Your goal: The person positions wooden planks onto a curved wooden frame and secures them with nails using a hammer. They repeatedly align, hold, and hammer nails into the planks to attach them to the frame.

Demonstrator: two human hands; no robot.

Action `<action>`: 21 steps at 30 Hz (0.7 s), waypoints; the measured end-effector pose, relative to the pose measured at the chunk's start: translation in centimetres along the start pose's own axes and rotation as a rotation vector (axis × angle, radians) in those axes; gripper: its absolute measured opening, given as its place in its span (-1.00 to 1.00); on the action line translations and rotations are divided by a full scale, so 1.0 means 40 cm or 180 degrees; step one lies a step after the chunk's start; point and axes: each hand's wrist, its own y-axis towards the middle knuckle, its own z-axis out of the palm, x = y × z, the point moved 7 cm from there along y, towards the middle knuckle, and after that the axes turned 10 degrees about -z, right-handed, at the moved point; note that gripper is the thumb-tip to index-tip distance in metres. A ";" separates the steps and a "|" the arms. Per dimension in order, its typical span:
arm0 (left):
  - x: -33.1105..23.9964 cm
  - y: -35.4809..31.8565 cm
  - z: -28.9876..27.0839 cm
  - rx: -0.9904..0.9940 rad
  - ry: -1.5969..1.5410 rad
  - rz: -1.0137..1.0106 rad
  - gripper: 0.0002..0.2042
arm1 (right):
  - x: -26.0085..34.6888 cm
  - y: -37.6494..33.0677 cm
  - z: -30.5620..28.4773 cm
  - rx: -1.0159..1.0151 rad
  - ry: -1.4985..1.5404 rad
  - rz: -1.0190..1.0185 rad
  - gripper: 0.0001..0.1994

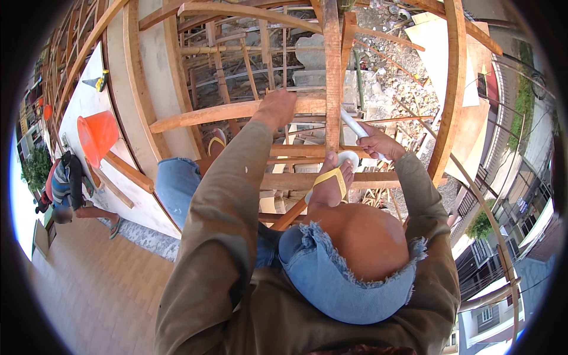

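My left hand (277, 110) is closed over a horizontal wooden beam (207, 115), its fingers partly hidden on the far side. To the right, my right hand (378, 144) grips a pale, rod-like tool handle (353, 124). The handle slants up and left toward an upright wooden post (333, 77); whatever is at its far end is hidden there. Just below the post my foot, in a sandal with a yellow strap (331, 176), rests on the framing. My bare knee (373, 242) is bent between my arms.
An orange bucket-like container (97, 137) and a yellow-and-black handled tool (96, 81) lie on a white panel (70, 127) at left. Another person (65, 183) crouches beyond it. Open gaps in the framing show rubble (390, 83) far below. A curved beam (452, 89) rises at right.
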 end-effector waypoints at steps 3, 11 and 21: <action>-0.005 0.006 -0.008 -0.0238 -0.0024 0.0103 -0.68 | -0.015 0.010 -0.041 -0.0383 -0.0033 -0.0042 -0.27; -0.003 0.026 -0.053 -0.0144 0.0013 0.0260 -0.69 | -0.021 0.017 0.009 -0.0363 0.0015 -0.0177 -0.25; -0.009 0.020 -0.035 -0.0343 0.0079 0.0415 -0.69 | -0.075 -0.073 -0.002 -0.1744 -0.0103 -0.0139 -0.68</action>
